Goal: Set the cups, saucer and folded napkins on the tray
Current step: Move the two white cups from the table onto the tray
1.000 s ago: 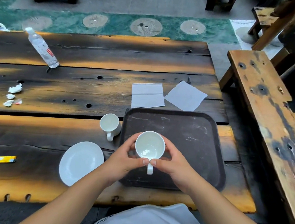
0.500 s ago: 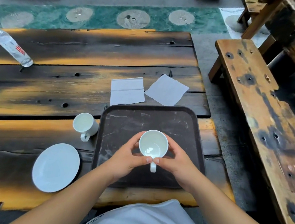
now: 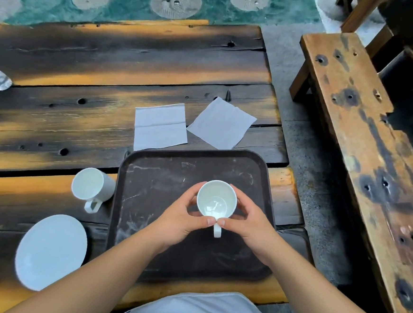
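Both hands, left [image 3: 178, 218] and right [image 3: 249, 221], clasp the white cup [image 3: 216, 199] over the tray [image 3: 149, 176]; an uneven release could tip it.

left hand [image 3: 174, 221] and right hand [image 3: 250, 225] cupped together, thumbs nearly touching

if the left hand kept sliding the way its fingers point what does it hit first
The cup it already cups; its fingers point right, and past the cup waits the right hand, over the tray.
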{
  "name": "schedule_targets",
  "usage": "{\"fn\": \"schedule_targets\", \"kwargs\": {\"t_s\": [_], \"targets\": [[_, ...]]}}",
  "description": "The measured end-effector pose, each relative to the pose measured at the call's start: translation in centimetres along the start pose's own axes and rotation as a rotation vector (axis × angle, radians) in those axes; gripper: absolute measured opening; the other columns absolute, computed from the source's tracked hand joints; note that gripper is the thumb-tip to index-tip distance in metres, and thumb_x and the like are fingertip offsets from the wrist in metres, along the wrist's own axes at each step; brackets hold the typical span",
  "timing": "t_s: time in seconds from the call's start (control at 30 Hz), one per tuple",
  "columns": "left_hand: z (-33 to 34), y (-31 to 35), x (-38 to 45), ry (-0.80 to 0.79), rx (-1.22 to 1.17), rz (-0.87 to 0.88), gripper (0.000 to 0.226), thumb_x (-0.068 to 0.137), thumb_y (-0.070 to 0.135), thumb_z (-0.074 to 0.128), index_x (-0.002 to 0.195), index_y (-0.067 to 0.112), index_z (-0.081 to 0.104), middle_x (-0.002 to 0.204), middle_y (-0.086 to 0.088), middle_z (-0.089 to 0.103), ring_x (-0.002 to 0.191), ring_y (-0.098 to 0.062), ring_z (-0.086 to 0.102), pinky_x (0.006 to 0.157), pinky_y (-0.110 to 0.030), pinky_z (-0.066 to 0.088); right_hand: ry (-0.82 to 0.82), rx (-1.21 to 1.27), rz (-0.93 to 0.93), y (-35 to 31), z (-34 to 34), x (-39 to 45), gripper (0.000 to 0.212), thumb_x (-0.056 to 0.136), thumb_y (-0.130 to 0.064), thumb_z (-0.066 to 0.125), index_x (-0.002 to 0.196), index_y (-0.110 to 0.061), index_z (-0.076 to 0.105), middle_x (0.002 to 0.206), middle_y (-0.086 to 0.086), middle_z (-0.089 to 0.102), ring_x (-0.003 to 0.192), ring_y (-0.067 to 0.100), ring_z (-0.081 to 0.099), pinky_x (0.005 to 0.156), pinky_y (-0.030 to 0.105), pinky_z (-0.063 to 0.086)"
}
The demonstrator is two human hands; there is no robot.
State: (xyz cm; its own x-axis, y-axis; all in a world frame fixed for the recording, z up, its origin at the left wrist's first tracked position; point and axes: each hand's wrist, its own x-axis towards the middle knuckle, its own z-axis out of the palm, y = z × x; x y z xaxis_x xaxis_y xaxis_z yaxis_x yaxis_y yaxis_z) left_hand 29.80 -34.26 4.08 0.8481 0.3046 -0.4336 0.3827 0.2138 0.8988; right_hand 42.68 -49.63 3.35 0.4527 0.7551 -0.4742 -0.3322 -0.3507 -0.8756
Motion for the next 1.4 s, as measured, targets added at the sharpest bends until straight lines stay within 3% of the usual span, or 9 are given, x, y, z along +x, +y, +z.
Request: {"fn": "schedule_targets", "kwargs": {"t_s": [0.13, 0.47, 0.77, 1.07, 1.3, 1.4], "targets": [[-0.1, 0.0, 2.6, -0.002, -0.021, -0.027, 0.067, 0.077, 0.011, 0.079, 0.131, 0.041, 0.053, 0.125, 0.012, 0.063, 0.123, -0.008, 0.054, 0.095, -0.026, 0.05, -0.002, 0.01, 0.014, 0.0, -1.4, 2.0, 0.075, 0.073, -0.012, 0.082, 0.135, -0.043, 0.053, 0.128, -0.013, 0.064, 0.118, 0.007, 0.06, 0.091, 0.023, 0.052], [-0.2, -0.9, 8.0, -0.011, -0.073, -0.05, 0.066, 0.078, 0.007, 0.08, 0.131, 0.036, 0.053, 0.126, 0.01, 0.063, 0.121, -0.009, 0.056, 0.092, -0.025, 0.051, 0.043, 0.072, 0.088, 0.9, -3.9, 6.2, 0.07, 0.07, -0.009, 0.08, 0.129, -0.034, 0.051, 0.126, -0.006, 0.066, 0.11, 0.013, 0.066, 0.084, 0.021, 0.053], [0.1, -1.5, 10.6, -0.018, -0.07, -0.045, 0.065, 0.081, 0.009, 0.076, 0.135, 0.036, 0.05, 0.129, 0.008, 0.062, 0.122, -0.012, 0.056, 0.1, -0.028, 0.048, 0.044, 0.07, 0.093, 1.4, -5.4, 8.6, 0.069, 0.072, -0.01, 0.08, 0.129, -0.034, 0.052, 0.126, -0.007, 0.066, 0.111, 0.012, 0.066, 0.085, 0.02, 0.052], [-0.2, -1.8, 12.7, -0.022, -0.069, -0.052, 0.065, 0.083, 0.004, 0.075, 0.134, 0.036, 0.052, 0.129, 0.005, 0.062, 0.123, -0.012, 0.055, 0.095, -0.024, 0.049, 0.037, 0.058, 0.09, 1.6, -6.2, 10.2, 0.068, 0.073, -0.011, 0.079, 0.131, -0.034, 0.051, 0.129, -0.004, 0.065, 0.114, 0.014, 0.064, 0.091, 0.026, 0.052], [-0.4, -2.6, 12.7, -0.046, 0.0, -0.039, 0.068, 0.08, 0.013, 0.078, 0.135, 0.038, 0.047, 0.129, 0.012, 0.059, 0.12, -0.008, 0.056, 0.096, -0.023, 0.048, 0.01, 0.0, 0.104, 1.8, -6.8, 10.3, 0.073, 0.069, -0.01, 0.082, 0.13, -0.035, 0.05, 0.13, -0.006, 0.063, 0.112, 0.012, 0.065, 0.088, 0.023, 0.053], [-0.3, -2.9, 12.6, -0.079, 0.071, -0.046, 0.072, 0.079, 0.018, 0.079, 0.138, 0.037, 0.042, 0.131, 0.014, 0.056, 0.119, -0.009, 0.055, 0.098, -0.023, 0.046, 0.003, -0.087, 0.119, 2.0, -7.0, 10.0, 0.077, 0.065, -0.016, 0.084, 0.129, -0.038, 0.047, 0.132, -0.012, 0.06, 0.117, 0.007, 0.06, 0.095, 0.027, 0.049]]}}
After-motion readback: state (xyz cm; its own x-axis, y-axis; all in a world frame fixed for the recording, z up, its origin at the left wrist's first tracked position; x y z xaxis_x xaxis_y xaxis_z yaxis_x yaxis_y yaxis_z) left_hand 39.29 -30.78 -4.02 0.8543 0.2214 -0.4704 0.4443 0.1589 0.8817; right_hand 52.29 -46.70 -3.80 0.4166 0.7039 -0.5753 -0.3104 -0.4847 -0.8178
